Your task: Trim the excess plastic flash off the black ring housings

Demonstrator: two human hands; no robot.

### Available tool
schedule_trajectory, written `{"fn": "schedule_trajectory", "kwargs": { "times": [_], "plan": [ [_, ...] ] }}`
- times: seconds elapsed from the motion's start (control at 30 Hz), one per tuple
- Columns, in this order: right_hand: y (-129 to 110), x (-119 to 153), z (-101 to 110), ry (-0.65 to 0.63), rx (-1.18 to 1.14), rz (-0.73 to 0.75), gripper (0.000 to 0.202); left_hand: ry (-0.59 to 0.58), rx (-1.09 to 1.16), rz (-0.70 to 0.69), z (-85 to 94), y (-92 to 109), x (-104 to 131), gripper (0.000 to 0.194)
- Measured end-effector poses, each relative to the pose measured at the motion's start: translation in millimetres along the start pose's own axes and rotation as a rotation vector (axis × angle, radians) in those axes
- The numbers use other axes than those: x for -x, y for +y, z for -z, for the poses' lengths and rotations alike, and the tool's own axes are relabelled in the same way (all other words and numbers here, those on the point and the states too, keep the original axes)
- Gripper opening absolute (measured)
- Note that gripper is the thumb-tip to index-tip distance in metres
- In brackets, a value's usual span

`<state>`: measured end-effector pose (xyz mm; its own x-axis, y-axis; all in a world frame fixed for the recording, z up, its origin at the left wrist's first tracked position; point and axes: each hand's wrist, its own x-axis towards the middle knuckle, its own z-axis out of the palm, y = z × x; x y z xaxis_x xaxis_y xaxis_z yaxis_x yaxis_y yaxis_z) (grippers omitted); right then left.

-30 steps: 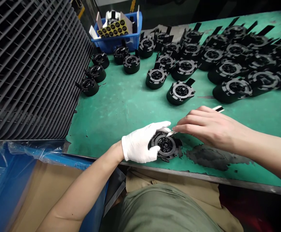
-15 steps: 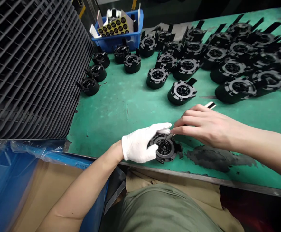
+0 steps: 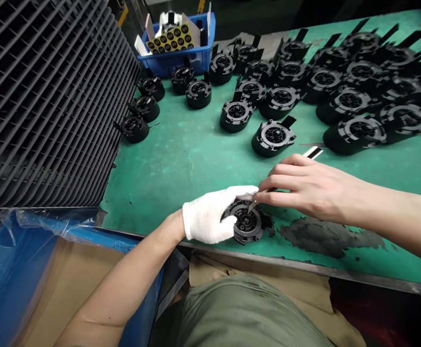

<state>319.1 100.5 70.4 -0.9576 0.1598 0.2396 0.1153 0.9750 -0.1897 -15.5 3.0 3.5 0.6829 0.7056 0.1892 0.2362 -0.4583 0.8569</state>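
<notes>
My left hand [image 3: 210, 217], in a white glove, is closed around the left side of a round black plastic housing [image 3: 247, 220] at the table's near edge. The thumb lies on the housing's face and the fingers curve behind its far rim. My bare right hand [image 3: 293, 188] pinches a slim pointed tool with a white-and-black handle [image 3: 313, 153]. The tool's thin tip rests at the upper part of the housing's face, and the handle's end sticks out above the knuckles. My fingers hide the tool's middle.
Several similar black housings [image 3: 273, 138] stand across the green table [image 3: 167, 164], densest at the far right. At the back is a blue bin [image 3: 181, 61] with yellow-and-black sticker sheets. Black grid racks [image 3: 51, 101] rise on the left. A plastic-lined box [image 3: 61, 284] sits below.
The tool's tip has shifted slightly left on the housing's face, and its handle end now sits a little higher. My left hand and the housing have hardly moved.
</notes>
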Motion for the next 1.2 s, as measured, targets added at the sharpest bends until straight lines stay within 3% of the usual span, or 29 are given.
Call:
{"fn": "schedule_trajectory", "kwargs": {
  "times": [0.23, 0.4, 0.5, 0.63, 0.8, 1.0, 1.2],
  "plan": [
    [-5.5, 2.6, 3.8, -0.002, 0.007, 0.023, 0.051, -0.015, 0.016, 0.029, 0.8, 3.1, -1.0, 0.096],
    [-11.8, 7.7, 5.2, -0.044, 0.031, -0.033, 0.049, -0.011, 0.058, 0.03, 1.7, 6.4, -1.9, 0.095],
    [-16.5, 17.5, 3.7, -0.001, 0.02, -0.066, 0.043, -0.007, 0.068, 0.044, 0.8, 6.3, -2.4, 0.095],
    [-36.1, 41.1, -3.9, 0.169, -0.02, -0.257, 0.036, -0.017, 0.067, 0.039, -1.6, 3.0, -2.8, 0.093],
    [-88.1, 58.6, -28.8, 0.311, -0.053, -0.588, 0.027, 0.018, 0.074, 0.07, 0.1, 2.1, -5.9, 0.08],
    [-137.7, 49.6, -61.8, 0.422, -0.05, -0.735, 0.032, -0.03, 0.012, 0.159, -0.2, 5.3, -14.2, 0.148],
    [-142.8, 48.4, -66.6, 0.454, -0.06, -0.784, 0.028, -0.042, -0.15, 0.102, -10.1, 1.4, -16.1, 0.138]
  ]
}}
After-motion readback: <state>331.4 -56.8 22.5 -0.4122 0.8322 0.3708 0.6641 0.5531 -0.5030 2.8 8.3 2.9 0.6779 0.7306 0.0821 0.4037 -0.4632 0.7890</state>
